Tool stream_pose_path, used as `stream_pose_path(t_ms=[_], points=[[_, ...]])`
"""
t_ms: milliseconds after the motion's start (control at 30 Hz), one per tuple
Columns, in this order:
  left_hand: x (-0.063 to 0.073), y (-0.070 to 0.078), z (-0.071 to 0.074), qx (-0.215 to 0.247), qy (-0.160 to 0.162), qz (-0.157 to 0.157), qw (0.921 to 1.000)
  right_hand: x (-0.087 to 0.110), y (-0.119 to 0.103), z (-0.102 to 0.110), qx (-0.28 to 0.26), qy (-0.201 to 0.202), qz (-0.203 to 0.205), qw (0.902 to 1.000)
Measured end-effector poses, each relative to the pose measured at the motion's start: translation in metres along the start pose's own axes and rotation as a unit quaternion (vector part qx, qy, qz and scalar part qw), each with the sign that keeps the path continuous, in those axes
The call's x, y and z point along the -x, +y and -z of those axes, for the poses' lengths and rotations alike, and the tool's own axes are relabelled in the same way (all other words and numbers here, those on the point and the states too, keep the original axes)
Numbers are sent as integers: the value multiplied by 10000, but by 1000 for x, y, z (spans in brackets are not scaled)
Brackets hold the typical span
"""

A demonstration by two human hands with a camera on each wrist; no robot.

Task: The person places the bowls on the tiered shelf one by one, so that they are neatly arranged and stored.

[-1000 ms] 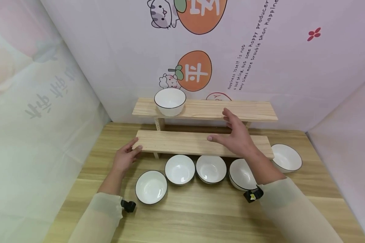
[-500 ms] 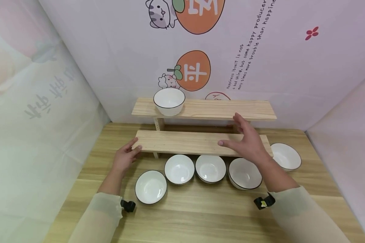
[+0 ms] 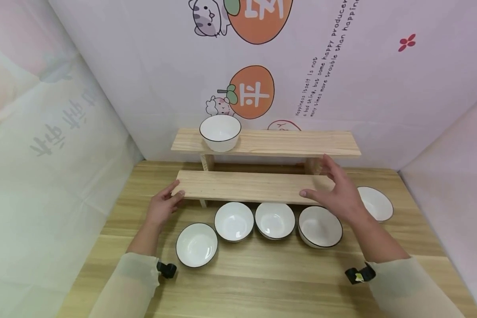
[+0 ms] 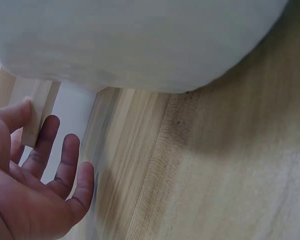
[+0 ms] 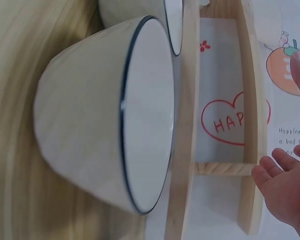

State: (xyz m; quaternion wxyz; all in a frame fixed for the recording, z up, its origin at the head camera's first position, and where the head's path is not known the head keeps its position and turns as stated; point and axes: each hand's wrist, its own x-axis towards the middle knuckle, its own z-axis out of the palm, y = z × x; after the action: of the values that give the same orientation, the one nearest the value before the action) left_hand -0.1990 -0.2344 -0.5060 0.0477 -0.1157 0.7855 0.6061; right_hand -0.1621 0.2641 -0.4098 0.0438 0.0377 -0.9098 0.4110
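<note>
A two-tier wooden shelf stands at the back of the table, with an upper board [image 3: 286, 142] and a lower board [image 3: 238, 185]. My left hand [image 3: 163, 206] pinches the lower board's left end; in the left wrist view the thumb presses one face of the board [image 4: 41, 107], the other fingers spread. My right hand [image 3: 342, 194] is over the lower board's right end, thumb and fingers apart and nothing between them. One white bowl [image 3: 220, 134] with a dark rim sits on the upper board, toward the left. Right below my right hand is another bowl [image 3: 320, 227].
Along the shelf's front are more white bowls, a left one [image 3: 197, 245], a second bowl [image 3: 233, 222] and a third bowl [image 3: 275, 221]. One bowl [image 3: 375, 203] stands off the shelf's right end. A printed wall sheet [image 3: 342, 88] rises behind.
My right hand has moved rightward and slightly down along the lower board, uncovering the bowl in front of it. My left hand keeps its grip on the board's left end.
</note>
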Motion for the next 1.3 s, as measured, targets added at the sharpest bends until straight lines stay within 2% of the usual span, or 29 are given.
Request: stream_pose_path(t_ms=[533, 833, 1300], points=[[-1, 2, 0, -35, 17, 76, 10000, 16, 33, 17, 341, 78, -238, 9991], [-1, 0, 1, -79, 11, 52, 10000, 25, 52, 27, 491, 145, -108, 9986], [-2, 1, 2, -53, -13, 69, 10000, 34, 75, 42, 704, 148, -319, 9969]])
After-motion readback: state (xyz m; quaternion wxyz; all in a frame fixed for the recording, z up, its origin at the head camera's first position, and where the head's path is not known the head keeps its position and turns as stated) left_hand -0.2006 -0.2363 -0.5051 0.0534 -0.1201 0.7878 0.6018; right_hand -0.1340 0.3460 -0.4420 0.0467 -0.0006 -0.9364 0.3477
